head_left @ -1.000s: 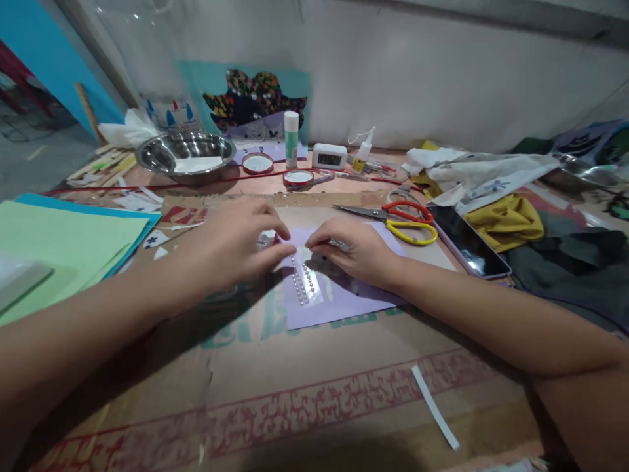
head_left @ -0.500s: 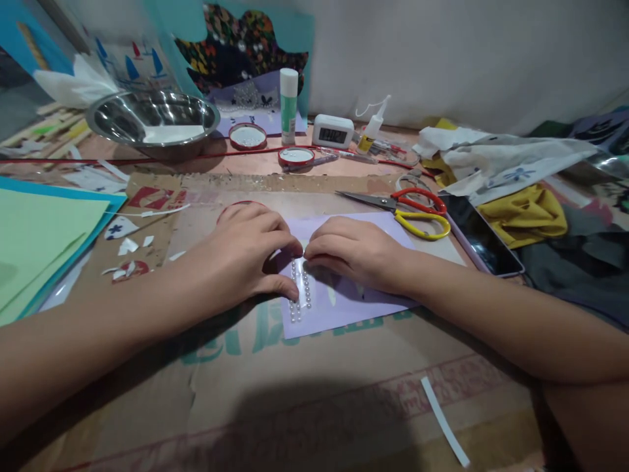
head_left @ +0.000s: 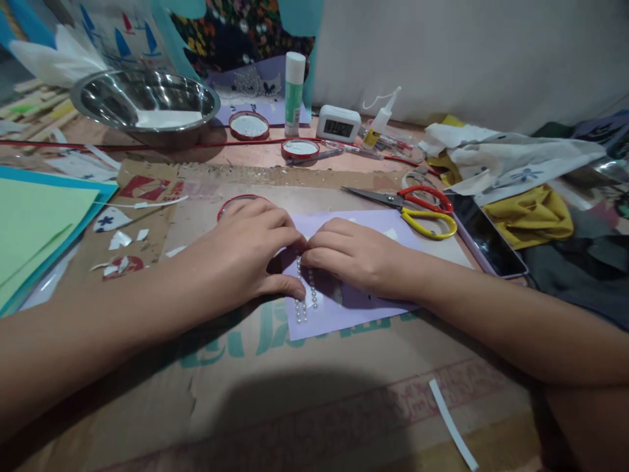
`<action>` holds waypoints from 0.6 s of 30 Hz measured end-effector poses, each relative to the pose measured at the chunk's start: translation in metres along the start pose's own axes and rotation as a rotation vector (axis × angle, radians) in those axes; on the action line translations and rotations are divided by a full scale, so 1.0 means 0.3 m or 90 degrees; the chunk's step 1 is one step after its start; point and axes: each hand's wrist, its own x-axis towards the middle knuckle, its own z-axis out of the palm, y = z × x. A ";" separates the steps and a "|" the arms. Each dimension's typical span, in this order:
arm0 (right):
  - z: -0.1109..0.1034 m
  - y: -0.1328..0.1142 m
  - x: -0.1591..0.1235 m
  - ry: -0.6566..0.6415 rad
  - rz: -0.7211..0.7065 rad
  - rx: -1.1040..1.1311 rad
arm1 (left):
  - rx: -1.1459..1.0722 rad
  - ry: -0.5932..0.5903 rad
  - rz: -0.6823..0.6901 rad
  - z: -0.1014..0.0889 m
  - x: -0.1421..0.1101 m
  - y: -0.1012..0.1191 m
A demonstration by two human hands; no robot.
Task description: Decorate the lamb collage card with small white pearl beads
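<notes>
A sheet of purple paper (head_left: 354,313) lies on the cardboard, with rows of small pearl beads (head_left: 301,311) along its left end. My left hand (head_left: 255,252) rests over that end, thumb apart from the index finger and its tip on the beads. Curled over the middle of the sheet, my right hand (head_left: 356,257) has its fingers together, tips against the left fingertips at the top of the bead rows. Whatever lies under those fingertips is hidden. Pale patches show on the paper beside the right hand.
Red-and-yellow scissors (head_left: 425,210) and a phone (head_left: 486,236) lie right of the paper. Behind stand a steel bowl (head_left: 147,134), glue stick (head_left: 293,95), clock (head_left: 339,123) and glue bottle (head_left: 378,128). Coloured sheets (head_left: 44,223) lie left; a white strip (head_left: 453,425) is in front.
The view has shifted slightly. Both hands stay at the bead rows, and the right fingertips sit closer against the left ones.
</notes>
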 end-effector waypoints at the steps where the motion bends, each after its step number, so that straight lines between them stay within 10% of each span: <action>1: -0.001 -0.001 0.000 -0.002 0.000 -0.001 | 0.005 -0.002 0.001 -0.001 0.000 0.001; 18: 0.010 0.000 -0.023 0.024 0.026 -0.009 | 0.000 0.001 -0.001 -0.004 -0.004 0.006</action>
